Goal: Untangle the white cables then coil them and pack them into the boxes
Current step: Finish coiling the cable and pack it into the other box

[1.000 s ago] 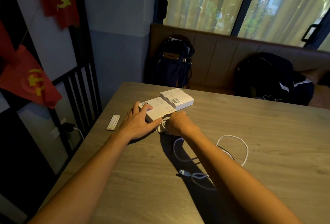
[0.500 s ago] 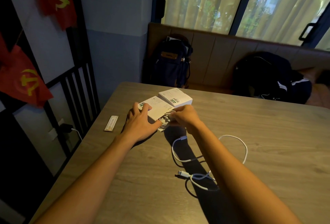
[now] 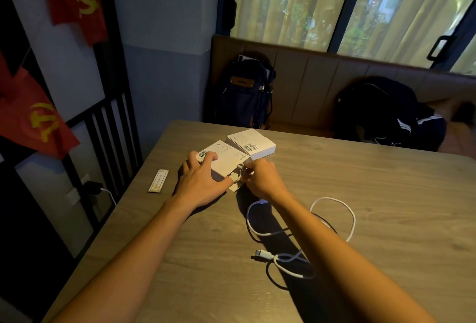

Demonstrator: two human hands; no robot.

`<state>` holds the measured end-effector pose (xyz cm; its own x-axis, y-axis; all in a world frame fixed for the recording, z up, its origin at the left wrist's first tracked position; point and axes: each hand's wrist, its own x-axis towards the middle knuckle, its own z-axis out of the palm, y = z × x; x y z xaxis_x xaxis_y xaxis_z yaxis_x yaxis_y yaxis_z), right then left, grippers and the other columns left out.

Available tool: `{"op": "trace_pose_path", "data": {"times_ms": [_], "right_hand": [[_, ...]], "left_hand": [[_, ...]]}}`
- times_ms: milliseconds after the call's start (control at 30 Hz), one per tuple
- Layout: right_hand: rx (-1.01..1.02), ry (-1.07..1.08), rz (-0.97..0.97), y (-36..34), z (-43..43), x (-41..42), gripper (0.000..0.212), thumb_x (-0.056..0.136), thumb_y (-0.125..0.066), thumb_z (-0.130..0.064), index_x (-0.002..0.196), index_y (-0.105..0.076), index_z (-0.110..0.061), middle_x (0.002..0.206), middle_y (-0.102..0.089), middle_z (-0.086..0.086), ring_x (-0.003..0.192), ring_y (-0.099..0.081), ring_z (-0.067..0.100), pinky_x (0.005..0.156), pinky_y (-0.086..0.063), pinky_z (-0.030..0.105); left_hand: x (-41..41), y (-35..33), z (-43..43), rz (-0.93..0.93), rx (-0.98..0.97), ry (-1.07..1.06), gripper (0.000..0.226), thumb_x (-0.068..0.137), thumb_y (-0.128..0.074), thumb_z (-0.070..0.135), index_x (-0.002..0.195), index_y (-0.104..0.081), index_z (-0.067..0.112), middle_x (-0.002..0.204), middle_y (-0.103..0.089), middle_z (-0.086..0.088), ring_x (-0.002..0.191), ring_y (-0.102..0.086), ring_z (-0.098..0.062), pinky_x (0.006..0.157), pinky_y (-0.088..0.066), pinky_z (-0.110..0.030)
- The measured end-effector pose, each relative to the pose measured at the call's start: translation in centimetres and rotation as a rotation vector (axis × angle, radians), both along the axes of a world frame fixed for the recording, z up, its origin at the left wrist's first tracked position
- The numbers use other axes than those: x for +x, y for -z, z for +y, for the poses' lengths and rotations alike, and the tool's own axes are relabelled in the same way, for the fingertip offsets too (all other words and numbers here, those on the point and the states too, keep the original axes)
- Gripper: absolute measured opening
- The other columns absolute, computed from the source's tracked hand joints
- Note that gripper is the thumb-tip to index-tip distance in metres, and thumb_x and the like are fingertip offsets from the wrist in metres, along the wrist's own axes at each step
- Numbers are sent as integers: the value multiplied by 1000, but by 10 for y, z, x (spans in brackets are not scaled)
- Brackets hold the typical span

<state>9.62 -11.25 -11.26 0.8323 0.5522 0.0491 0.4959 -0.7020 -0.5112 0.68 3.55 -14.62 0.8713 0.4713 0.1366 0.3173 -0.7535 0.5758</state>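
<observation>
With fingers (image 3: 192,160) spread, pressing left hand (image 3: 203,181) on top of near white box (image 3: 226,156), thumb lying along its front corner. Pinching small coiled white cable (image 3: 238,174) between right hand (image 3: 262,178) fingertips (image 3: 249,168), right at near box's open end, just beside left thumb; not telling how far inside. Seeing second white cable (image 3: 249,222) lying loose on wooden table (image 3: 373,194), looping under right forearm, plug (image 3: 261,254) pointing left, well apart from both boxes. Seeing far white box (image 3: 251,142) closed, just behind near box. Noting thin paper sachet (image 3: 158,180) lying left of left hand. Noting dark backpack (image 3: 244,91) and dark bag (image 3: 386,116) sitting on bench beyond table
</observation>
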Motion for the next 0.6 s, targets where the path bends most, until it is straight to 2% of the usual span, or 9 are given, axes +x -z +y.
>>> {"op": "trace_pose_path", "data": {"times_ms": [100, 233, 367, 467, 533, 600], "right_hand": [[-22, 15, -85, 6, 2, 2, 20, 99, -62, -19, 113, -75, -12, 112, -74, 6, 95, -68, 19, 78, -58, 31], [21, 35, -143, 12, 3, 0, 27, 101, -58, -29, 120, -74, -18, 117, -74, 0, 96, -69, 16, 71, -55, 25], [32, -7, -88, 11, 4, 2, 21, 97, -63, -22, 111, -77, -13, 110, -75, 4, 88, -65, 13, 62, -47, 17], [-8, -67, -87, 9, -1, 2, 22, 91, -72, -32, 106, -78, -18, 105, -75, 0, 87, -63, 10, 64, -49, 19], [-69, -65, -201, 9, -1, 0, 28, 91, -71, -40, 110, -76, -20, 104, -76, -2, 88, -67, 13, 68, -55, 26], [-129, -45, -376, 10, 3, 0, 33, 94, -66, -42, 116, -74, -19, 106, -75, 1, 86, -69, 17, 65, -54, 27]], "left_hand": [[-2, -1, -1, -10, -4, 24, 69, 79, -67, 58, 136, -34, 38, 148, -19, -6, 134, -31, -34, 104, -39, -45], [-2, -1, 1, -2, -1, 49, 70, 78, -67, 58, 136, -33, 40, 147, -21, -5, 134, -32, -32, 104, -41, -44], [-1, 0, 0, 1, -1, 50, 71, 78, -66, 59, 137, -32, 40, 150, -20, -6, 135, -30, -33, 104, -38, -45], [1, 0, -2, 9, -17, 60, 73, 78, -68, 60, 138, -31, 39, 152, -18, -5, 137, -28, -34, 106, -38, -47], [1, -1, -3, 2, -27, 72, 73, 77, -69, 59, 137, -31, 40, 152, -19, -4, 136, -30, -33, 107, -40, -47], [0, -2, -2, -7, -44, 82, 70, 77, -70, 55, 135, -33, 41, 150, -20, -2, 135, -32, -32, 106, -42, -46]]}}
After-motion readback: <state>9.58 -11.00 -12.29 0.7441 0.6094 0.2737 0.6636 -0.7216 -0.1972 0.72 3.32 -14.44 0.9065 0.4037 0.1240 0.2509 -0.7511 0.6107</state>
